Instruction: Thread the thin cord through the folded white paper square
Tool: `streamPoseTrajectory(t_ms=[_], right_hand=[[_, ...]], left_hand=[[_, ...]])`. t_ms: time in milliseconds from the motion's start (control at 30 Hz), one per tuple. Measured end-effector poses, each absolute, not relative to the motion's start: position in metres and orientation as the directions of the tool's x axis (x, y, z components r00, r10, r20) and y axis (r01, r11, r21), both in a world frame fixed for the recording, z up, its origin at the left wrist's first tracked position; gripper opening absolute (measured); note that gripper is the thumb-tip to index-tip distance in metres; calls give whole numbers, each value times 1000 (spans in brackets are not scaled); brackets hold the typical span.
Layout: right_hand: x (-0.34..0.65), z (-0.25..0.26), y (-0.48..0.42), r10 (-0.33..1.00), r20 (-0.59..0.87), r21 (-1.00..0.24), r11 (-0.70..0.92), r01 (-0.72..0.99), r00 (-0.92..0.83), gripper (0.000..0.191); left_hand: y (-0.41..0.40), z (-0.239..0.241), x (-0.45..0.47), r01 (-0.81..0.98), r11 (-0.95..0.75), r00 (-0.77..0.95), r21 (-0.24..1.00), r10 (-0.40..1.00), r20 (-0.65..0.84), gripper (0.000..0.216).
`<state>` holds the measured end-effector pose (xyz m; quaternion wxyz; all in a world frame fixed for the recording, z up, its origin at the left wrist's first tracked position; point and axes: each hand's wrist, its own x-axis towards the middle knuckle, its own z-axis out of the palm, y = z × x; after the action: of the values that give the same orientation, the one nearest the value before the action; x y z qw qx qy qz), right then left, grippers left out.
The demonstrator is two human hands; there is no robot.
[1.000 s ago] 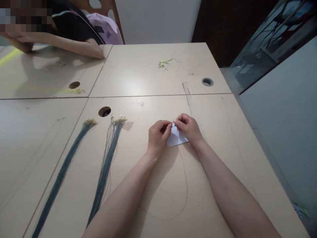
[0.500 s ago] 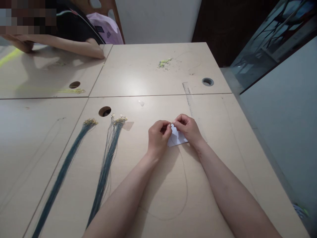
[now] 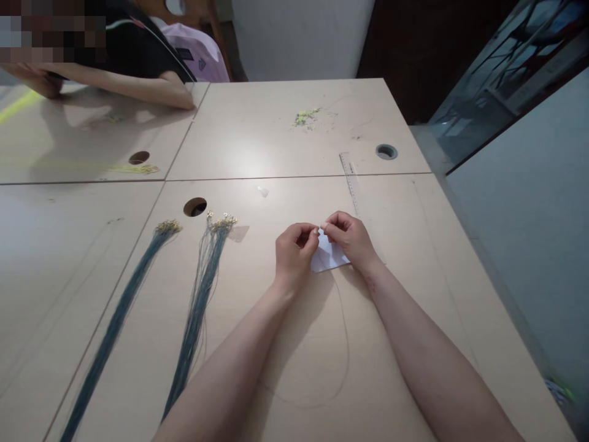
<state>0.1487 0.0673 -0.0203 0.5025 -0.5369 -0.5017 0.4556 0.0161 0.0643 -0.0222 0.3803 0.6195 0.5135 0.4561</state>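
Note:
My left hand and my right hand meet fingertip to fingertip above a small white card. Both are closed in a pinch. What sits between the fingertips is too small to make out. A thin cord runs from beneath the hands and curves in a loop over the table toward my left forearm. Left of my arms lie two bundles of dark teal cords, one nearer and one farther left, each with gold-coloured metal ends at the top.
A clear ruler lies beyond my right hand. Yellow-green scraps are scattered at the back, near a grommet hole. Another hole is by the cord bundles. A co-worker's arm rests at the far left, near yellow cords.

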Motion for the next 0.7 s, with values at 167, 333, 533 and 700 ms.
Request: streamPoseTrajectory(t_ms=[167, 333, 533, 700], right_hand=[[150, -23, 68, 998, -2, -999, -5, 47, 69, 15], [150, -24, 68, 997, -11, -999, -14, 33, 73, 15], [150, -23, 67, 997, -9, -998, -13, 53, 76, 15], [150, -23, 68, 997, -12, -999, -16, 50, 76, 14]], left_hand=[[65, -21, 16, 260, -169, 70, 951, 985, 156, 15], [65, -20, 16, 254, -169, 68, 952, 985, 157, 16], [65, -21, 16, 238, -177, 76, 955, 984, 163, 13], [64, -22, 17, 232, -180, 71, 956, 983, 168, 12]])
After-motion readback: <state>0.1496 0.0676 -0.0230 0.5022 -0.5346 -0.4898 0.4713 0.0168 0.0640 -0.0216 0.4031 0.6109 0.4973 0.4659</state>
